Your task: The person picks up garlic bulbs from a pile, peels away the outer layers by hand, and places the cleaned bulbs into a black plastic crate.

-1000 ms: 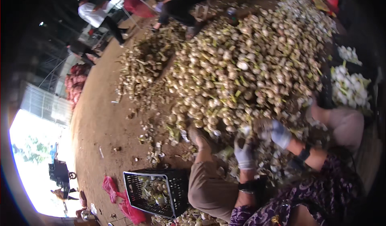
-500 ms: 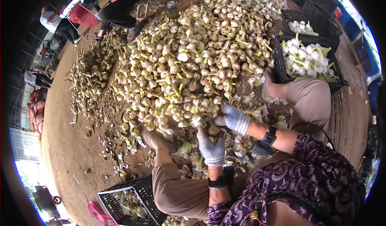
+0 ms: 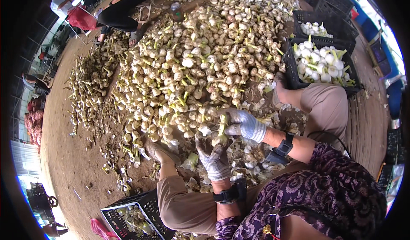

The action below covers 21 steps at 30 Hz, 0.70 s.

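A garlic bulb (image 3: 219, 140) with a pale green stem pointing upward is between my two gloved hands. My left hand (image 3: 212, 158), in a grey-striped glove with dirty fingertips, holds the bulb end from below. Closed near the stem is my right hand (image 3: 244, 125), its thumb and fingers against the bulb's upper part. Just beyond both hands spreads a large heap of unpeeled garlic (image 3: 183, 73), many bulbs with cut green stems. Loose white skins (image 3: 245, 152) and trimmings lie below my hands, between my legs.
Peeled white garlic fills a black crate (image 3: 324, 65) by my right knee; another crate (image 3: 316, 29) stands behind it. Left of my left leg, a tilted black crate (image 3: 136, 218) holds stems and scraps. A pink net bag (image 3: 102, 229) lies beside it. Another person (image 3: 124, 11) sits beyond the heap.
A garlic bulb with its stem has come into clear view between my hands, which are raised slightly. My left hand has turned its fingers up around it. The whole view has shifted a little.
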Tool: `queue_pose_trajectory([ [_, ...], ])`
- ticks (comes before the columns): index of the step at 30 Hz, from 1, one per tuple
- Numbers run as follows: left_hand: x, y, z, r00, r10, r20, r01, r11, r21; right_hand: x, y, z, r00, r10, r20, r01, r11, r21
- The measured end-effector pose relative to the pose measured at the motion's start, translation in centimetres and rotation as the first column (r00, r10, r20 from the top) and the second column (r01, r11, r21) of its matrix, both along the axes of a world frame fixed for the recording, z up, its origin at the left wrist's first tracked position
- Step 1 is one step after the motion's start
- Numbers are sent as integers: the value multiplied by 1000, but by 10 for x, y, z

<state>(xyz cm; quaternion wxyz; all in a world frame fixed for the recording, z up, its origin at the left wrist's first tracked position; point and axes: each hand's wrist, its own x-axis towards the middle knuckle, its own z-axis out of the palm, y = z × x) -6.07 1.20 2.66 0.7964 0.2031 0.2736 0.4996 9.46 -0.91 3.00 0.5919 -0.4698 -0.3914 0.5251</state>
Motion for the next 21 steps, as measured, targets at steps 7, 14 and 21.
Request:
queue_pose_trajectory([
  [7, 2, -7, -6, 948, 14, -318, 74, 962, 262, -10, -4, 3, 998, -59, 18, 62, 980, -192],
  [14, 0, -10, -7, 864, 82, -497, 132, 915, 381, -10, -6, 11, 999, -34, 20, 38, 968, -249],
  [21, -9, -1, -27, 996, -37, -86, 38, 999, 18, -3, -4, 19, 976, 180, 122, -152, 966, -209],
])
